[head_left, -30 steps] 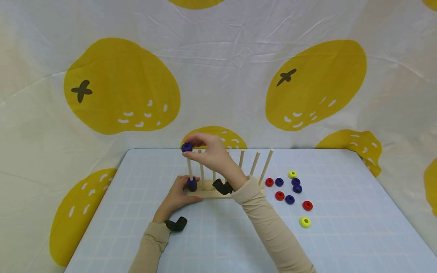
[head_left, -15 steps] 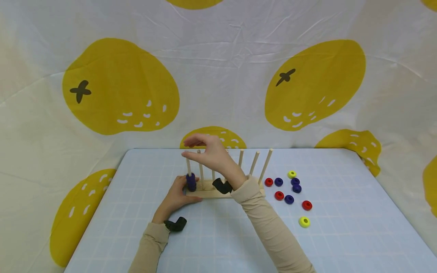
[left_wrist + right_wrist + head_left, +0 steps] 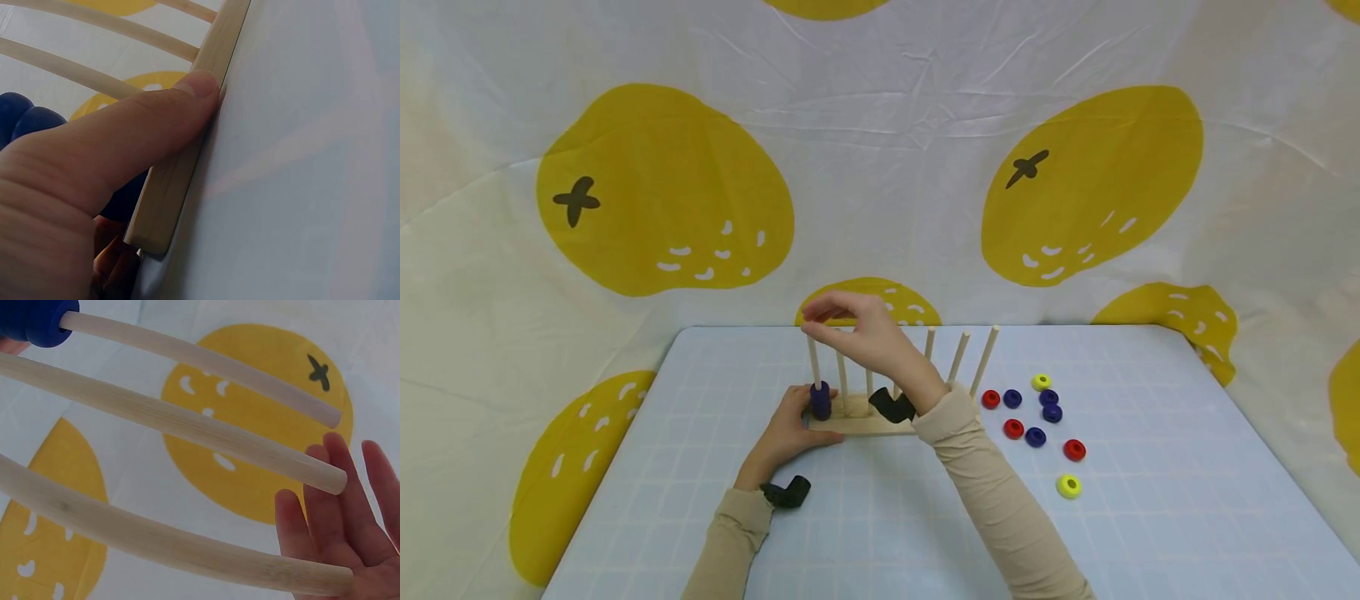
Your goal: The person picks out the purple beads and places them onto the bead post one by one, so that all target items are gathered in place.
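My left hand (image 3: pixel 788 427) grips the left end of a wooden peg stand (image 3: pixel 880 427). In the left wrist view its thumb lies along the edge of the wooden base (image 3: pixel 164 203), with the other fingers partly hidden behind. A short stack of dark blue beads (image 3: pixel 821 402) sits low on the leftmost peg (image 3: pixel 814 362), beside the left fingers. Over the tops of the left pegs hovers my right hand (image 3: pixel 872 333), holding nothing. The right wrist view shows its relaxed fingers (image 3: pixel 353 506) near the bare peg tips, and the blue beads (image 3: pixel 44 322) at the far end of one peg.
Right of the stand lie loose beads: several blue (image 3: pixel 1036 437), red (image 3: pixel 1074 450) and yellow (image 3: pixel 1069 486) ones. The remaining pegs (image 3: pixel 985 360) stand up from the base. Behind the table (image 3: pixel 1150 517) hangs a cloth (image 3: pixel 887 167) with large yellow fruit.
The right hand has let go of a blue bead at the top of the leftmost peg. That bead has slid down onto the stack. The left hand has kept its hold.
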Action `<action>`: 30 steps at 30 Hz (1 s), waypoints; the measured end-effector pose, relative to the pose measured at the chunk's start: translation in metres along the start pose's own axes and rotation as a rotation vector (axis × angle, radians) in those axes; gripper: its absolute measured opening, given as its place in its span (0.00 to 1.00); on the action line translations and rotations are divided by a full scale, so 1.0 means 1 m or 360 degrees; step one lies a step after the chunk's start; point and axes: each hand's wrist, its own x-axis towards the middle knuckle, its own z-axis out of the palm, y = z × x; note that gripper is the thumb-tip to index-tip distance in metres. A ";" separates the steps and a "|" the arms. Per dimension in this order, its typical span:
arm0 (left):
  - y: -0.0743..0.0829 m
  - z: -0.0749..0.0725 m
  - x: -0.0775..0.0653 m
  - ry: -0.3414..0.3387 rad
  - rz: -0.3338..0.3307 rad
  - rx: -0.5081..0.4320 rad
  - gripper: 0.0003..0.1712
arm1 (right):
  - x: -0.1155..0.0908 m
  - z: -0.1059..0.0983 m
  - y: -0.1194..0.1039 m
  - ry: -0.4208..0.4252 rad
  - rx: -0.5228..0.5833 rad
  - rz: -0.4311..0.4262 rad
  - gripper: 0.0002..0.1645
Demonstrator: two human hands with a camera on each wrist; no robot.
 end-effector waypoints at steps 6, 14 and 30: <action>0.001 0.000 0.000 0.0011 0.0017 0.0012 0.41 | -0.004 -0.006 -0.009 0.0021 0.0001 -0.0103 0.10; 0.000 0.001 0.000 0.0015 0.0040 0.0033 0.41 | -0.017 -0.018 -0.020 0.0068 -0.0049 -0.0216 0.10; 0.001 0.002 -0.002 0.0027 0.0026 0.0049 0.42 | -0.054 -0.054 -0.036 0.0220 -0.0108 -0.0468 0.14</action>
